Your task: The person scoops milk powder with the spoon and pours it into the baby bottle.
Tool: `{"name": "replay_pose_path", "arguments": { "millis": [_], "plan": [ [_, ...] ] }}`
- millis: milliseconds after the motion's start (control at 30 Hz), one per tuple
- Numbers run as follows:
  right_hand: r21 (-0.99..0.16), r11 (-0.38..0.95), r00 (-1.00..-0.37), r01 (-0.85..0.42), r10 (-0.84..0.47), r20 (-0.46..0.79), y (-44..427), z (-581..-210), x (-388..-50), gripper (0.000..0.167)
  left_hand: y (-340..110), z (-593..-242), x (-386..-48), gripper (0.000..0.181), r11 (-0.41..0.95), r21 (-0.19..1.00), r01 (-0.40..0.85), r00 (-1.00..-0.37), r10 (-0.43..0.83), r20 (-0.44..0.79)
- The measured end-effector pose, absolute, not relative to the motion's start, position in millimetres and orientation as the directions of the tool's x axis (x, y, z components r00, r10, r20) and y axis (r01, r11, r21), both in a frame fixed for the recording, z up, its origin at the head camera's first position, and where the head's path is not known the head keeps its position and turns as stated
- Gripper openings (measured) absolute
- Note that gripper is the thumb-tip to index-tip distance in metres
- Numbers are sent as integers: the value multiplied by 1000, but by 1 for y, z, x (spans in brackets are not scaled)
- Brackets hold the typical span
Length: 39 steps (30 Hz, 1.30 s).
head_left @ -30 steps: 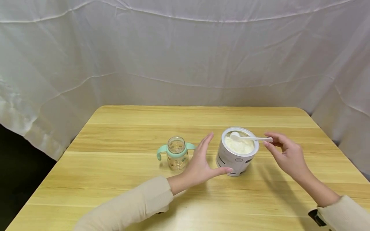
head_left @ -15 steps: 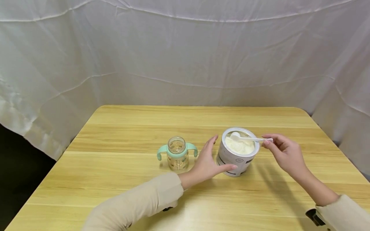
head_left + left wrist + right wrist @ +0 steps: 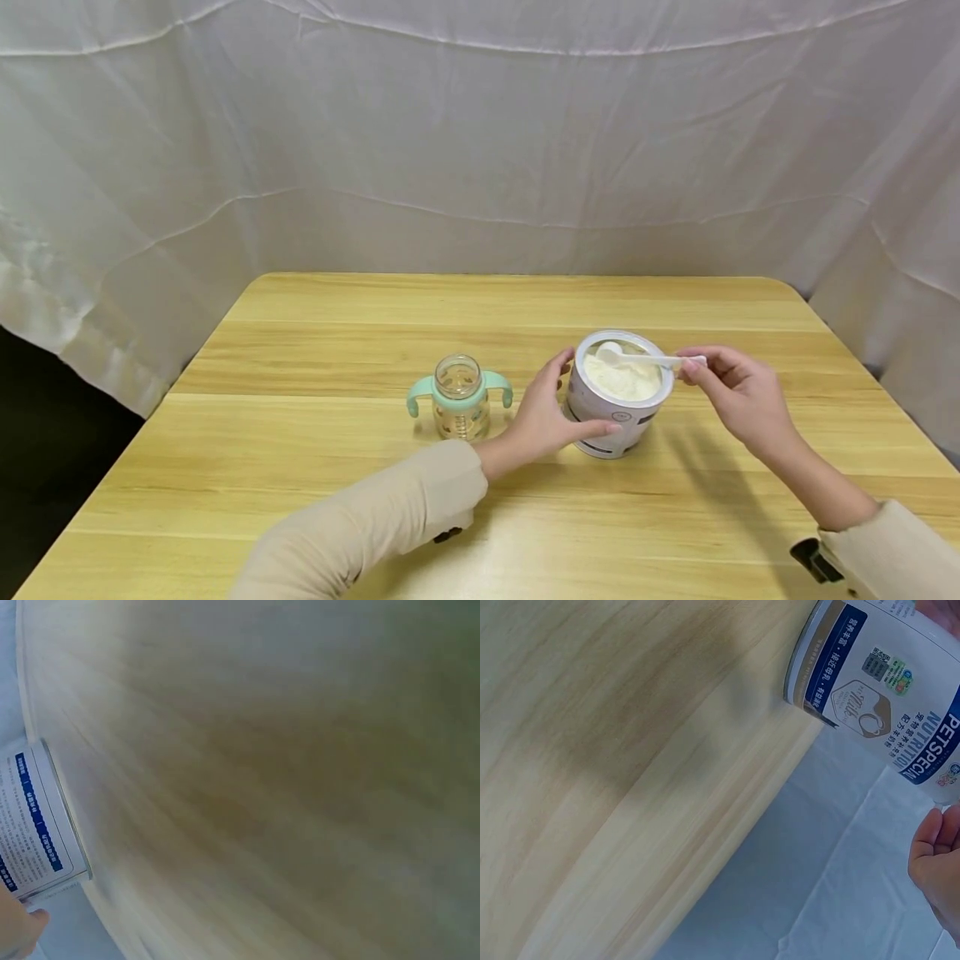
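An open white can (image 3: 607, 425) of pale powder (image 3: 624, 382) stands upright on the table. My left hand (image 3: 542, 421) grips its left side, thumb across the front and fingers partly hidden behind. Between thumb and fingers my right hand (image 3: 742, 400) pinches the handle of a white scoop (image 3: 651, 361), whose bowl lies on the powder. In the left wrist view the can (image 3: 34, 821) is at the left edge above part of my hand (image 3: 16, 930). The right wrist view shows the can's printed side (image 3: 889, 697) and my right hand (image 3: 939, 862) near its rim.
A clear bottle (image 3: 461, 423) with mint-green handles stands upright and uncapped, left of the can and close to my left wrist. The wooden table (image 3: 337, 358) has a pale cloth (image 3: 480, 142) hanging behind it.
My left hand has moved right, away from the bottle, and closed around the can's side. My right fingers have slid slightly left along the scoop handle. Can and bottle look unmoved.
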State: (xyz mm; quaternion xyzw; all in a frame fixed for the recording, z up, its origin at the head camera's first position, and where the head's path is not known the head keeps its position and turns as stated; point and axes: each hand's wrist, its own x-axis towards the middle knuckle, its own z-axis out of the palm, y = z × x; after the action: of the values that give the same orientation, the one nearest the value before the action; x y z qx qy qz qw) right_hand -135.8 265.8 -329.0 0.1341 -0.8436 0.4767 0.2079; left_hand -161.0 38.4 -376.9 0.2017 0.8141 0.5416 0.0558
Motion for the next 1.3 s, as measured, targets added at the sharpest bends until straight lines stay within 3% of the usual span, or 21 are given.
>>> {"name": "replay_pose_path", "arguments": {
  "millis": [333,800,1300],
  "plan": [
    [-756,501,-880,-420,-20,475,264,-326,-135,13,38,-378,-166,94,280,901,331,-884,426,193],
    [-750,475,-866,-462,-60,496,267,-324,-135,14,38,-379,-166,92,228,918,324,-877,436,201],
    [-680,600,-887,-422,-117,447,271,-314,-132,12,39,-381,-167,91,209,930,302,-882,432,190]
  ]
}}
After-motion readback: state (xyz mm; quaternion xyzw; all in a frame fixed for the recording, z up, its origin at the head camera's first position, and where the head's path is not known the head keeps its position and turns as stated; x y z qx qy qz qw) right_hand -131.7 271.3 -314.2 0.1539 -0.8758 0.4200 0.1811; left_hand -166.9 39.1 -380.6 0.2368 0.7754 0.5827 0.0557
